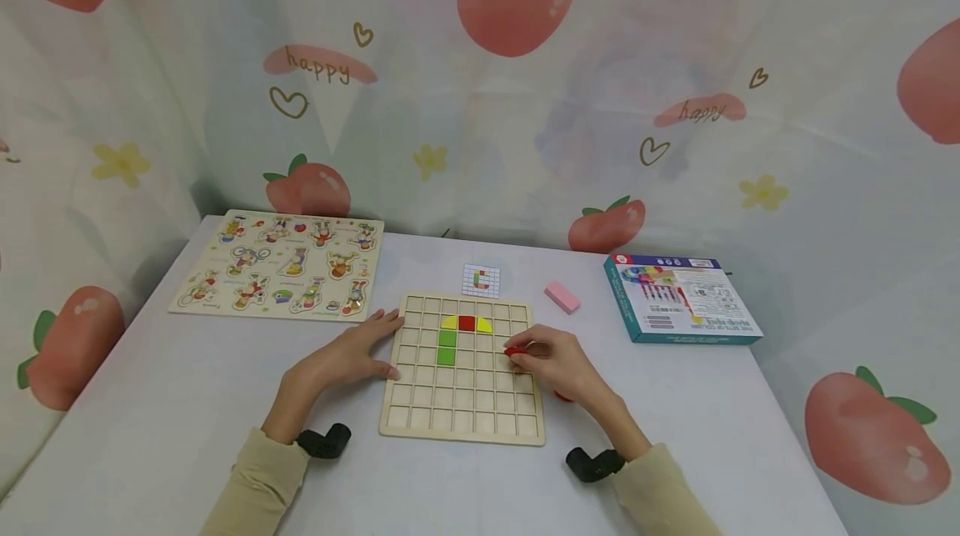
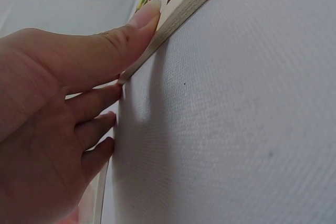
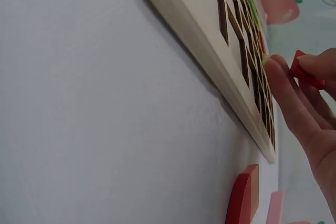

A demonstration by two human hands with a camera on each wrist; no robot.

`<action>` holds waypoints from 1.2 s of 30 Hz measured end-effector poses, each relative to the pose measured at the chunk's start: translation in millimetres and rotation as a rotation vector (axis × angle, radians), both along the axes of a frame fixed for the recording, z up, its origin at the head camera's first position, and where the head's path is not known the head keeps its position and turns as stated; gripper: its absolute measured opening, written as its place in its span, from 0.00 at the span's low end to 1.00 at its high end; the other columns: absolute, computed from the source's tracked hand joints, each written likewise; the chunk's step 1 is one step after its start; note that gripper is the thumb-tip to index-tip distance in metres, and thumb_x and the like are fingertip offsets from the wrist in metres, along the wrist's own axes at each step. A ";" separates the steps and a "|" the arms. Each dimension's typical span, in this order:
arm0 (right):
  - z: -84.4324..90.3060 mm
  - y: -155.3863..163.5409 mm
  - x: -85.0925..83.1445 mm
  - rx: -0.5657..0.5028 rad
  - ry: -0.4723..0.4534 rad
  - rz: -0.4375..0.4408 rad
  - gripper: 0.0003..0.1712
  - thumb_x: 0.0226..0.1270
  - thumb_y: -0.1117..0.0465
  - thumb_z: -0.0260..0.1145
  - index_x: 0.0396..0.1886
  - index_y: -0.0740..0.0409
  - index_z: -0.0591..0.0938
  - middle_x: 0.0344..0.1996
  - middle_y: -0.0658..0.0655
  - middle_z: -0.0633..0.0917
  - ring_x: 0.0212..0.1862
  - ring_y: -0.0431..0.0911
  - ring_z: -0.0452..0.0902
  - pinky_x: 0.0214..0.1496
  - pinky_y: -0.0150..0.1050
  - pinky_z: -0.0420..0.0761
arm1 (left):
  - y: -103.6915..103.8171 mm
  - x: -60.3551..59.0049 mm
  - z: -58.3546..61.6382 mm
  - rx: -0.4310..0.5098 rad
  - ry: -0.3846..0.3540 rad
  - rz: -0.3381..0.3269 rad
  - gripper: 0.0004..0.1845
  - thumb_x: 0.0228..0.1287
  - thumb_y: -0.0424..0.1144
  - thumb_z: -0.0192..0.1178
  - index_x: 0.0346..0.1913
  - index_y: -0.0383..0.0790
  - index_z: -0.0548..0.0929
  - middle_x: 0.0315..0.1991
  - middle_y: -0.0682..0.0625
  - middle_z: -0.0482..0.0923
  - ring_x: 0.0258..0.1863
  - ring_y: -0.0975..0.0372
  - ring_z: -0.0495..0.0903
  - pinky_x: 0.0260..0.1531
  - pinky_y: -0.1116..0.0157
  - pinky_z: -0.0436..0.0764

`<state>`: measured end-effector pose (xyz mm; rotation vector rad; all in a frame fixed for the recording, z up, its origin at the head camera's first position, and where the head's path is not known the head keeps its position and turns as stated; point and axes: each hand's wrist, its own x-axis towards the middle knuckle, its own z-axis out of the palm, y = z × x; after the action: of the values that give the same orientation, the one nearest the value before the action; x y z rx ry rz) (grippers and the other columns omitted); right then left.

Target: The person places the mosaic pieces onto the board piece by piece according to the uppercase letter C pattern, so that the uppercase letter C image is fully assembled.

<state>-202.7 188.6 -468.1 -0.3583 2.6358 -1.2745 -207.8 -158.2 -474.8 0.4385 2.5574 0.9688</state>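
A square wooden grid board (image 1: 463,422) lies on the table. Yellow curved pieces, a red square (image 1: 467,323) between them and two green squares (image 1: 446,347) sit in its cells. My left hand (image 1: 347,353) rests at the board's left side, thumb (image 2: 144,17) on the edge, the other fingers spread and fairly straight. Over the right part of the board, my right hand (image 1: 551,357) pinches a small red block (image 3: 306,73) between thumb and fingers. Partly hidden below that wrist, another red piece (image 3: 244,195) with a curved side lies on the table.
Behind the board lies a small card (image 1: 481,280) with a coloured grid pattern, and a pink block (image 1: 562,297) is to its right. A wooden picture puzzle (image 1: 281,265) lies at the back left. At the back right is a flat teal-edged box (image 1: 678,303).
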 end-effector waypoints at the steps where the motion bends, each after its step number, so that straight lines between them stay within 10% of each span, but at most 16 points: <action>1: -0.3 -1.2 -0.4 -0.003 0.003 0.009 0.11 0.69 0.62 0.72 0.49 0.52 0.89 0.46 0.52 0.88 0.45 0.44 0.86 0.54 0.37 0.87 | 0.1 -0.1 0.1 0.004 -0.001 0.002 0.48 0.59 0.43 0.75 0.79 0.38 0.63 0.83 0.42 0.53 0.83 0.44 0.44 0.79 0.40 0.51; 36: -5.0 -63.4 -7.7 -0.018 0.015 0.218 0.06 0.68 0.63 0.72 0.44 0.54 0.87 0.34 0.48 0.87 0.38 0.41 0.82 0.43 0.30 0.83 | -0.2 -1.6 -1.7 -0.006 -0.007 0.008 0.48 0.59 0.42 0.75 0.80 0.39 0.62 0.83 0.43 0.52 0.83 0.45 0.43 0.79 0.41 0.50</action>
<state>-210.4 125.2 -473.1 -0.6411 2.5156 -1.2288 -209.4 -158.3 -476.5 0.4231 2.5572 0.9629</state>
